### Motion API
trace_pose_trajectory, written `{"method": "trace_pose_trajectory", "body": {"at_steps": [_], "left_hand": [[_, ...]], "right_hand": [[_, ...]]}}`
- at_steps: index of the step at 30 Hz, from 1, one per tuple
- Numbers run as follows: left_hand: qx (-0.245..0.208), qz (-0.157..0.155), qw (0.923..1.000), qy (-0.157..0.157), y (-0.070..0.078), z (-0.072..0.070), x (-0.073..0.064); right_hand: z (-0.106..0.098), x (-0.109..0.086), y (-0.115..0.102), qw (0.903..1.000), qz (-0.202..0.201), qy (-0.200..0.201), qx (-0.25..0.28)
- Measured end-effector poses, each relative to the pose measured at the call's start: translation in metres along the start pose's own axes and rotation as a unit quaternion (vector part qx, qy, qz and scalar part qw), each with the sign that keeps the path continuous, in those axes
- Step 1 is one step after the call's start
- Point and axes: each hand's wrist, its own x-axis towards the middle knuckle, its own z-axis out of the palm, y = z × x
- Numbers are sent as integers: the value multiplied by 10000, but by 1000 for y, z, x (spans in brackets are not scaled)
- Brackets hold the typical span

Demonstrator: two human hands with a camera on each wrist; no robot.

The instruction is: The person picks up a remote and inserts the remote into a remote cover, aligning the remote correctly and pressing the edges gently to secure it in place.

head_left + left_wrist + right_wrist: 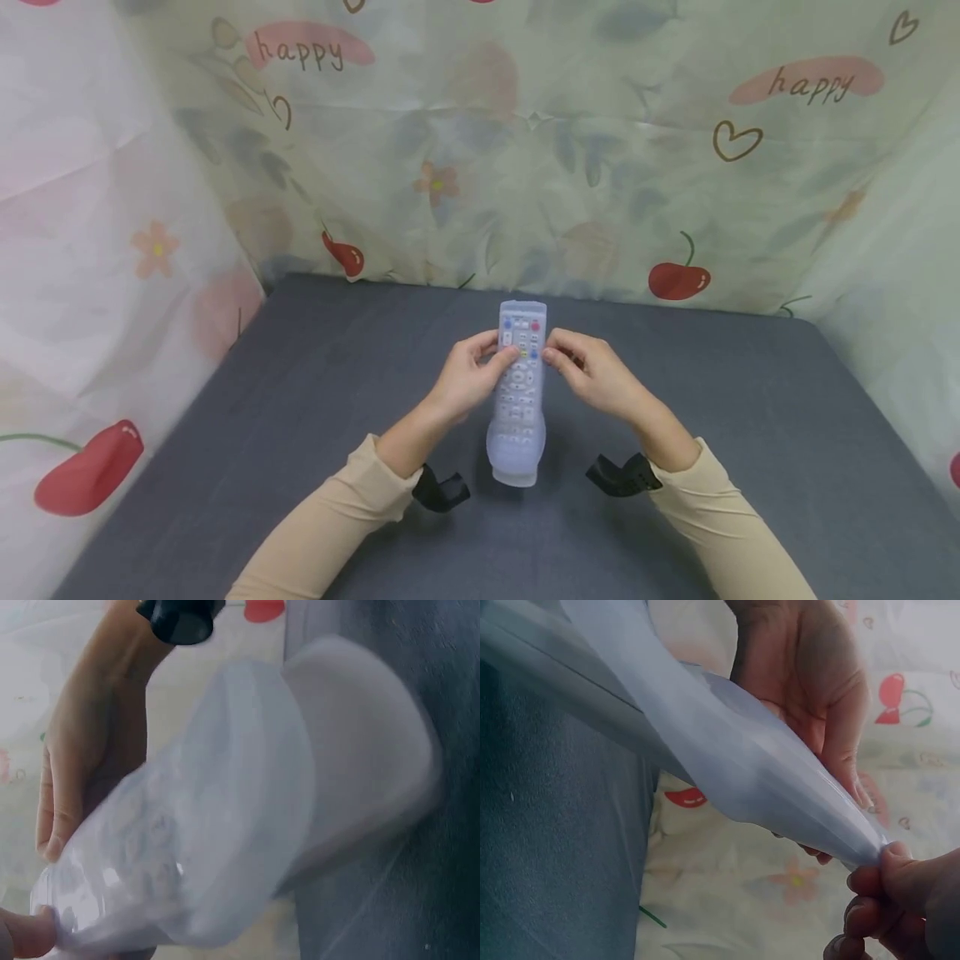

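A white remote control [515, 479] is partly inside a translucent cover [517, 425], its buttons showing through. The cover bulges near the lower end, where the bare white end of the remote [360, 742] sticks out. My left hand [471, 373] holds the covered remote from the left side, thumb across its front and fingers behind. On the other side my right hand [596, 371] pinches the cover's edge between thumb and index finger. In the right wrist view, the cover [765, 765] narrows toward the pinching right-hand fingertips [896, 862]. The remote stands tilted over the table.
A dark grey table [337, 350] lies beneath both hands. Printed cloth [525, 208] with cherries and flowers rises behind it and at both sides. Black straps hang at the left wrist [441, 492] and the right wrist [622, 477].
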Motion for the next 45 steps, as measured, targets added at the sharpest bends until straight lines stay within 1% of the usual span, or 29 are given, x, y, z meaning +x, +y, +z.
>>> {"method": "trace_pose_trajectory", "body": {"at_steps": [2, 6, 8, 11, 17, 19, 21, 23, 25, 26, 28, 30, 33, 35, 37, 39, 41, 45], "left_hand": [[-137, -78, 9998, 78, 0, 1, -1], [-405, -155, 9986, 302, 0, 4, -1], [-489, -170, 9977, 441, 0, 5, -1], [-489, -82, 9967, 641, 0, 7, 0], [-618, 3, 9924, 1068, -2, 12, 2], [-667, 8, 9906, 1197, -2, 14, 3], [-669, 28, 9898, 1261, -2, 14, 3], [-599, 84, 9902, 1261, -2, 14, 3], [-472, 134, 9913, 1218, -1, 13, 3], [-391, 152, 9919, 1199, 0, 12, 3], [-236, 182, 9929, 1148, 1, 10, 2], [-150, 177, 9938, 1091, 3, 8, 2], [-119, 204, 9949, 981, 3, 6, 1], [-119, 221, 9958, 877, 3, 6, 0], [-142, 220, 9969, 748, 2, 5, 0], [-195, 184, 9978, 607, 2, 5, -1], [-264, 134, 9984, 492, 2, 5, -1], [-281, 66, 9989, 373, 4, 5, -2]], "right_hand": [[0, 0, 0, 9997, -164, 26, -171], [1, -1, -4, 9978, -295, -18, -586], [1, -1, -5, 9965, -322, -45, -769], [2, -1, -6, 9942, -397, -91, -998], [3, -2, -9, 9902, -634, -119, -1241], [4, -3, -9, 9897, -700, -128, -1244], [5, -3, -9, 9909, -671, -129, -1159], [7, -4, -9, 9930, -555, -97, -1035], [10, -5, -9, 9948, -354, -37, -950], [11, -6, -9, 9951, -246, 20, -958], [15, -7, -11, 9933, -77, 161, -1140], [19, -8, -13, 9889, 18, 365, -1438], [26, -11, -15, 9774, 28, 746, -1976], [30, -12, -14, 9716, 35, 1016, -2136], [35, -13, -13, 9691, 74, 1241, -2131], [38, -13, -12, 9716, 208, 1376, -1914], [39, -12, -11, 9774, 338, 1394, -1555], [39, -12, -10, 9897, 650, 1092, -655]]}}
